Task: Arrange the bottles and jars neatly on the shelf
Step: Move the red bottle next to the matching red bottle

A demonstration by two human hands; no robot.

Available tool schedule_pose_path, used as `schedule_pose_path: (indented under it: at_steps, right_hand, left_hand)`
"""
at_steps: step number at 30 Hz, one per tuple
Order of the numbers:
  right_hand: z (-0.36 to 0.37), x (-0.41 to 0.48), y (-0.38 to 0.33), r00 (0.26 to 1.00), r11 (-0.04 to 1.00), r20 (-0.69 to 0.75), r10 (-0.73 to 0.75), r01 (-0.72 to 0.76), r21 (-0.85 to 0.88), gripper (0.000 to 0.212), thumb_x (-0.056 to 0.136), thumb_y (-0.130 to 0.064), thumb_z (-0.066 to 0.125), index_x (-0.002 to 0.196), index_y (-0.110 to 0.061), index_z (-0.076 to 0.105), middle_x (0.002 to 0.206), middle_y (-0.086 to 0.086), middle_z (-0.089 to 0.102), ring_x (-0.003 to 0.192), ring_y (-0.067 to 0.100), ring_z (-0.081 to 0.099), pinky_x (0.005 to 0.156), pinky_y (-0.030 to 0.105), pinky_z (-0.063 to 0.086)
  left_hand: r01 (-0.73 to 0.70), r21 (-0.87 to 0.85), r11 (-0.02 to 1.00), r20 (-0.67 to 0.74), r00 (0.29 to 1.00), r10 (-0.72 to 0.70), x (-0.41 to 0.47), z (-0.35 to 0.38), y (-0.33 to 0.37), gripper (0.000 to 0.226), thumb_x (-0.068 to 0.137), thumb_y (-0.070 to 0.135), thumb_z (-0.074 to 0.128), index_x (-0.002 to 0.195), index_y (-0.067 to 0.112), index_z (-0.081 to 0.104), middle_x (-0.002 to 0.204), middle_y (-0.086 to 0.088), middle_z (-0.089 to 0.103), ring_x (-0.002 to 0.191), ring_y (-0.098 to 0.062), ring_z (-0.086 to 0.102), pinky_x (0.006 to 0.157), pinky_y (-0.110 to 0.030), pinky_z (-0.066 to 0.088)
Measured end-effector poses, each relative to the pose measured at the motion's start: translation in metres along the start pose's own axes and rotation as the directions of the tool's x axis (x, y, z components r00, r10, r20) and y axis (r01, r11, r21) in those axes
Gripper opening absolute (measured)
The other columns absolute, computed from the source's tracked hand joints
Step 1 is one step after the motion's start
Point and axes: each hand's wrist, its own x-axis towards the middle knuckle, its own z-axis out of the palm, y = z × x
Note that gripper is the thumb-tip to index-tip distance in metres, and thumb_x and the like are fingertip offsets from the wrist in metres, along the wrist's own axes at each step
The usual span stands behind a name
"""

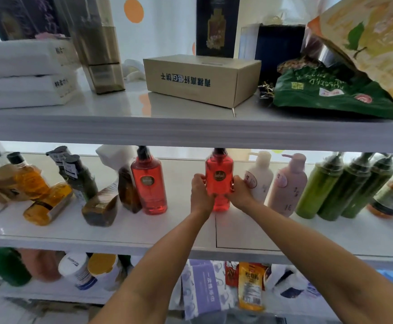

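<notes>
**Position.** The red pump bottle [219, 169] is upright near the centre of the middle shelf [190, 230]. A matching red bottle [148, 183] stands well apart on its left. A cream pump bottle [259, 176] stands just beside it on its right.

**Hands.** Both hands hold the bottle. The left hand [200, 194] grips the left flank and the right hand [241, 191] grips the right flank. The fingers curl round the lower body, beside and below the round label.

**Handling (judgement).** The bottle looks nearly full of liquid, so expect a fairly heavy load with the weight low down. The clear wall looks like stiff, smooth plastic and may be slippery. Grip the body on 2 opposite sides. Do not lift by the pump neck.

**Limits of view.**
- The upper shelf board [190, 129] cuts off the pump head.
- The bottle is blurred and its label text is unreadable.
- Whether the base rests on the shelf or is lifted clear of it cannot be told.
- The fingertips behind the bottle are hidden.
</notes>
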Motion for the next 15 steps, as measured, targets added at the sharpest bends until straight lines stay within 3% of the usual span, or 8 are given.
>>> schedule_pose_path:
  at_steps: [2,7,11,15]
  right_hand:
    - [0.002,0.002,0.004,1.000,0.999,0.003,0.004,-0.004,-0.042,0.001,0.090,-0.011,0.052,0.090,-0.010,0.051,0.084,0.000,0.060,0.081,0.020,0.056,0.068,0.027,0.044]
    - [0.005,0.010,0.006,0.997,0.998,0.052,0.061,-0.060,-0.022,0.025,0.082,-0.028,0.059,0.094,-0.005,0.060,0.086,0.008,0.067,0.079,0.026,0.065,0.065,0.030,0.051]
    - [0.005,0.004,0.000,0.993,0.994,0.065,0.103,-0.106,0.040,0.033,0.078,-0.031,0.065,0.097,-0.004,0.061,0.088,0.008,0.069,0.078,0.023,0.065,0.073,0.035,0.056]
    - [0.004,-0.018,-0.007,0.967,0.971,0.145,0.210,-0.224,0.084,0.012,0.086,-0.020,0.063,0.084,-0.008,0.061,0.072,0.001,0.064,0.075,0.022,0.062,0.068,0.027,0.051]
  left_hand:
    - [-0.041,0.036,0.999,0.024,0.999,0.040,-0.001,0.001,0.000,0.031,0.084,0.013,0.066,0.098,0.013,0.037,0.102,-0.005,0.048,0.085,-0.018,0.053,0.074,-0.030,0.053]
    - [-0.053,0.028,0.998,0.053,0.997,0.051,0.000,-0.002,0.002,0.032,0.083,0.011,0.065,0.104,0.008,0.040,0.102,-0.003,0.045,0.085,-0.018,0.050,0.069,-0.027,0.044]
    - [-0.047,0.070,0.996,0.064,0.997,0.042,0.000,-0.001,0.001,0.035,0.085,0.013,0.066,0.109,0.007,0.042,0.112,-0.011,0.050,0.088,-0.017,0.050,0.075,-0.027,0.047]
    - [-0.032,0.083,0.996,0.091,0.996,0.025,-0.001,-0.003,0.000,0.044,0.084,0.008,0.067,0.121,0.006,0.044,0.121,-0.014,0.053,0.096,-0.019,0.054,0.078,-0.025,0.047]
